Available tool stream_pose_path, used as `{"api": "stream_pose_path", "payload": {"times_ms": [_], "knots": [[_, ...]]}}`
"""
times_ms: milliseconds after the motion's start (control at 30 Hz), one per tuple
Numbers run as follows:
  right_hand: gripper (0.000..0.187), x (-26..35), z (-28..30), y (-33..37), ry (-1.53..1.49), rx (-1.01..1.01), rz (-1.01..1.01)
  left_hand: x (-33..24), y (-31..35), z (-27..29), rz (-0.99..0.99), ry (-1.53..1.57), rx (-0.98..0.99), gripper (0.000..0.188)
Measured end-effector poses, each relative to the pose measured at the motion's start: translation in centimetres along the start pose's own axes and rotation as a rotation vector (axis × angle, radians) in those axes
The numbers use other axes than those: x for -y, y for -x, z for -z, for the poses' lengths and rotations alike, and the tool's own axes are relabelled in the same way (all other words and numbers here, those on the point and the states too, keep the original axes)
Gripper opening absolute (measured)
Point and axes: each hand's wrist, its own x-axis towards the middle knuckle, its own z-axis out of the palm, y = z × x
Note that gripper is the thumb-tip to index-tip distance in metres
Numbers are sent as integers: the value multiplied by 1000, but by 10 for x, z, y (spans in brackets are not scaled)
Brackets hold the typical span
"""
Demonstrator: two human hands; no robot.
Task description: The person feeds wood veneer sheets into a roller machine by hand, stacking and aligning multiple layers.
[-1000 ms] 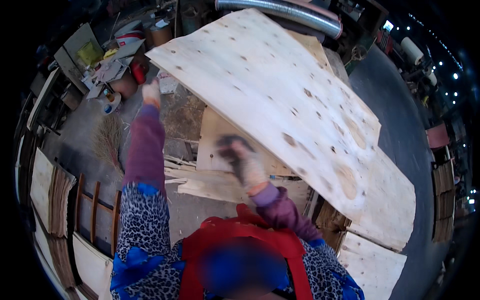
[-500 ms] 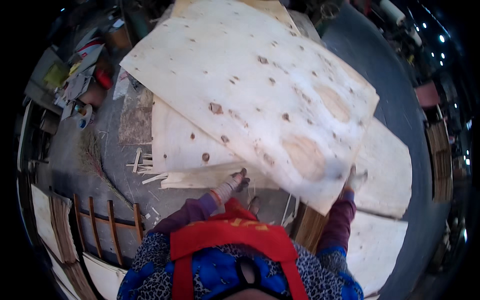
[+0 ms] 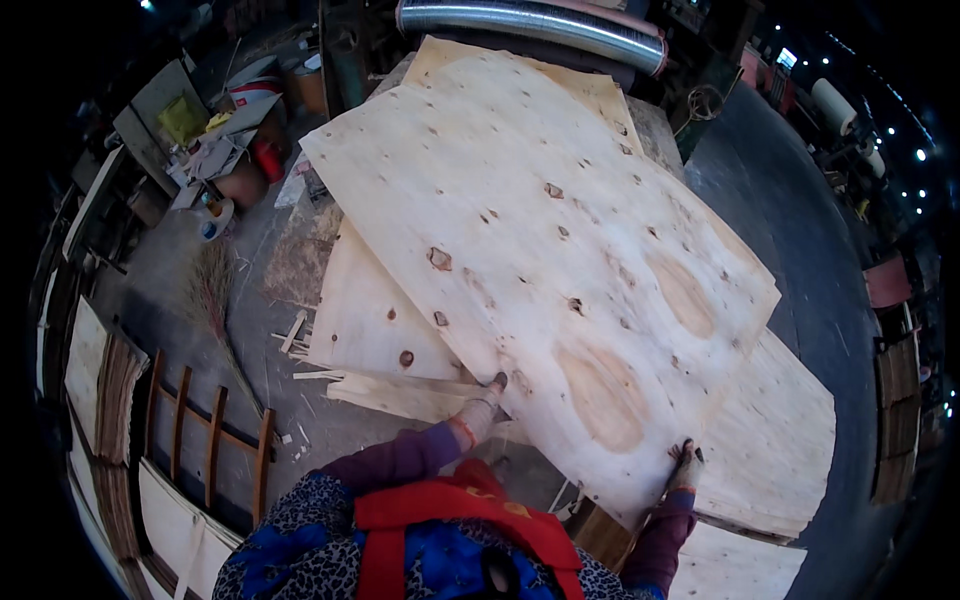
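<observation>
A large pale wood veneer sheet (image 3: 510, 240) with brown knots and two oval patches lies slanted before me, over other sheets. My left hand (image 3: 484, 405) grips its near left edge, thumb on top and the other fingers hidden underneath. On the near right edge is my right hand (image 3: 685, 466), closed round the rim with dark fingertips showing on top. Below it, a lower veneer sheet (image 3: 365, 315) shows at the left, and a stack of veneer sheets (image 3: 775, 440) reaches out at the right.
A shiny metal roller (image 3: 530, 22) spans the far end. On the left floor are a twig broom (image 3: 212, 290), a wooden rack (image 3: 212, 440) and torn veneer strips (image 3: 400, 392). Veneer stacks (image 3: 105, 385) stand at the far left; another stack (image 3: 897, 420) stands at the right.
My left hand has moved from beside the sheet to its near left edge and closed on it. My right hand has come nearer along the right edge. The view has tilted, showing the roller.
</observation>
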Motion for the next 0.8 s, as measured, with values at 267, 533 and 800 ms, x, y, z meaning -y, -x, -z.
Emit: {"api": "stream_pose_path", "payload": {"times_ms": [267, 533, 800], "knots": [[37, -30, -80, 108, -212, -45, -135, -112, 3, 31, -656, -418, -246, 43], [35, -19, -252, 248, -623, 268, -628, -356, -45, 78, -482, -941, -58, 40], [29, -56, -323, 280, -547, 372, -604, -379, -83, 161, -505, -986, -544, 52]]}}
